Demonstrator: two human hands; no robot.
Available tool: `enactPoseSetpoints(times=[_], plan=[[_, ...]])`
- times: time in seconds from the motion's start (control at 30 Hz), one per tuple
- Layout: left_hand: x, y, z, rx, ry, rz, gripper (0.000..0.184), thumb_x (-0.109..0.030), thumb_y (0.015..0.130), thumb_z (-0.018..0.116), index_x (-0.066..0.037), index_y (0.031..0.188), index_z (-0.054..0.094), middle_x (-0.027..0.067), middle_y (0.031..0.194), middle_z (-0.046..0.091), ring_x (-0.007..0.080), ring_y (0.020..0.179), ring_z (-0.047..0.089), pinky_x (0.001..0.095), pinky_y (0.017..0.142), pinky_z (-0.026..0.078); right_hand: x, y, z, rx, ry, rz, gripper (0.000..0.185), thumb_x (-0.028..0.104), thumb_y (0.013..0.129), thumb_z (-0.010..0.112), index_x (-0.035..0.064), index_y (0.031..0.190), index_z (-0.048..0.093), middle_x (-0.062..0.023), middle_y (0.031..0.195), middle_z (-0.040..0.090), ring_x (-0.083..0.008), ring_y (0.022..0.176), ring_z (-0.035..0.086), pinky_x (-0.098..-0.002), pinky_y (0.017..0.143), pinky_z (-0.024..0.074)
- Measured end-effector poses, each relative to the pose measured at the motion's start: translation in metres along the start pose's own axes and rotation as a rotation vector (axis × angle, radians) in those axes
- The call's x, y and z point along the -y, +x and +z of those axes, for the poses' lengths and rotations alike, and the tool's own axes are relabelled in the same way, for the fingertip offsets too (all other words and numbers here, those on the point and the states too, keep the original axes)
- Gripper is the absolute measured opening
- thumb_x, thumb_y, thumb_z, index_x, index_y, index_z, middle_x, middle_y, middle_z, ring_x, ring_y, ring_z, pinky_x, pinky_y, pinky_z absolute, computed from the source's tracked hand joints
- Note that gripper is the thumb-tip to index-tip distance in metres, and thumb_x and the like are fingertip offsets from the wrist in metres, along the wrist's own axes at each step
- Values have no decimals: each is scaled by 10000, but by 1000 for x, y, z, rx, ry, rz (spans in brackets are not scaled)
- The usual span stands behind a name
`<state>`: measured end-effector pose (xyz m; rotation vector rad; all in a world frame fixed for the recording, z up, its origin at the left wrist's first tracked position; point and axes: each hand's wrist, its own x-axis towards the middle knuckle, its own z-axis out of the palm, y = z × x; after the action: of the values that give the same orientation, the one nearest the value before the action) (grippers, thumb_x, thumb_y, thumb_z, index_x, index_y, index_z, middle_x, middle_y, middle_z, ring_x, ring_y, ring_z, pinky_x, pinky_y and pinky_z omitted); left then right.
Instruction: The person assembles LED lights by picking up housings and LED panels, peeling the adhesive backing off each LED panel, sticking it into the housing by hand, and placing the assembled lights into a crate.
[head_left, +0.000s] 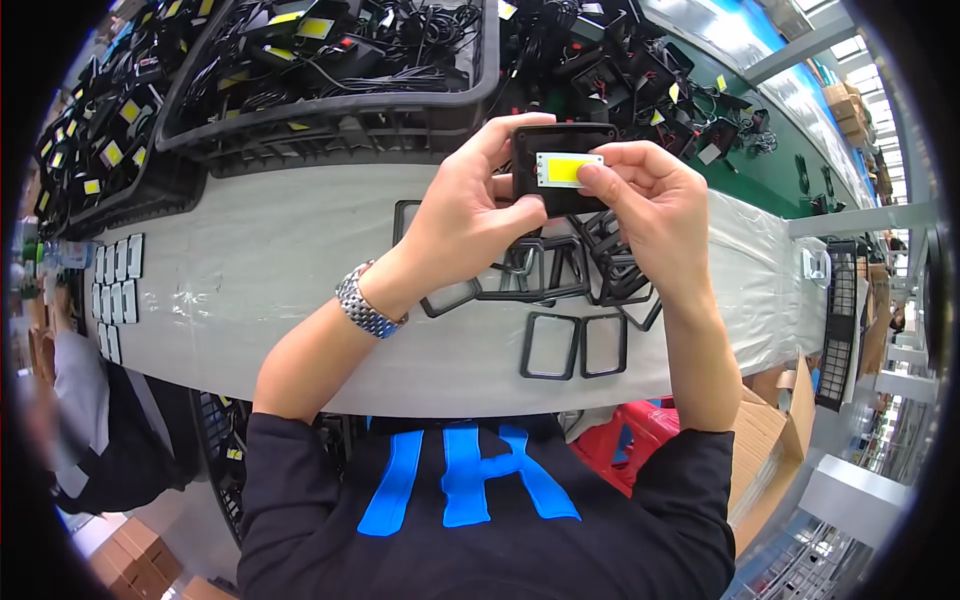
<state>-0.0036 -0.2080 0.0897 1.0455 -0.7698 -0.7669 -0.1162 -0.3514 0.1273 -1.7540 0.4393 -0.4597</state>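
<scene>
Held up over the table is a black rectangular lamp housing (pixel 568 137) with a yellow and white LED panel (pixel 562 170) on its face. My left hand (pixel 470 205) grips the housing's left side, with fingers above and thumb below. On the right, my right hand (pixel 650 195) is closed at the panel's right end, its thumb pressed on the yellow area. Beneath my hands lies a pile of black rectangular frames (pixel 555 270). Two more frames, one of them this frame (pixel 550 346), lie side by side closer to me.
A black crate (pixel 340 115) full of cabled lamp units stands at the back left. More wired lamp units (pixel 600 75) are heaped behind my hands. Small pale-faced panels (pixel 115 300) lie in rows at far left, near another person's sleeve (pixel 80 385). An open cardboard box (pixel 765 450) is at right.
</scene>
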Motion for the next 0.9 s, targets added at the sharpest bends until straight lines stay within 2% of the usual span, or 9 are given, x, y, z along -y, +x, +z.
enactPoseSetpoints(times=[0.1,0.2,0.4,0.53,0.67,0.7,0.8,0.83,0.9], plan=[[1,-2,-1,-10,35,19,551,71,794,537,11,1320,386,124,1180,537,189,1001,630,289,799,582,1,-2,5,-1,91,10,187,70,847,709,-54,972,647,-90,813,695,-82,749,648,-195,665,512],[4,-3,-3,-16,18,20,519,52,822,563,10,1313,401,120,1166,550,173,965,637,268,768,574,-2,-4,9,-10,38,-3,171,79,855,702,-48,957,648,-75,810,696,-70,713,630,-184,632,495],[-4,-6,2,-107,225,-9,389,-29,907,594,3,1277,477,55,1020,612,69,932,588,228,768,544,-8,-5,14,-53,-342,-14,215,166,827,724,-7,933,654,-42,692,686,-47,585,578,-210,542,459],[2,-3,5,-111,158,95,371,-27,906,600,-16,1264,503,53,998,622,38,882,574,183,668,497,18,-17,13,-111,-726,-275,221,184,802,729,9,915,654,-71,619,657,-113,517,584,-247,523,474],[-5,-4,6,-108,157,103,327,-8,911,570,-8,1231,498,84,1032,627,77,904,601,220,708,526,22,-13,7,-170,-630,-337,246,163,766,756,21,942,660,-68,666,607,-133,540,556,-256,526,467],[-7,-5,5,-105,199,103,304,0,914,555,-4,1212,497,96,1043,630,94,917,613,240,735,543,17,-13,5,-214,-629,-390,256,132,743,767,35,954,660,-71,785,586,-130,630,547,-253,547,461],[2,-5,4,-126,98,119,312,-2,914,560,-12,1219,496,93,1033,634,97,916,616,241,732,541,11,-12,5,-268,-454,-307,256,111,735,763,60,963,658,-72,886,578,-135,722,542,-255,593,463],[3,-4,5,-128,98,124,316,-3,914,561,-12,1223,494,94,1034,634,96,915,616,240,730,539,10,-13,4,-231,-551,-355,322,101,685,789,82,976,652,-68,962,541,-163,801,534,-274,650,470],[3,-4,5,-134,98,133,325,-4,914,564,-12,1231,490,95,1037,635,94,914,616,239,727,537,7,-12,1,-171,-708,-581,375,97,632,810,88,971,652,-65,980,529,-188,824,528,-292,686,473]])
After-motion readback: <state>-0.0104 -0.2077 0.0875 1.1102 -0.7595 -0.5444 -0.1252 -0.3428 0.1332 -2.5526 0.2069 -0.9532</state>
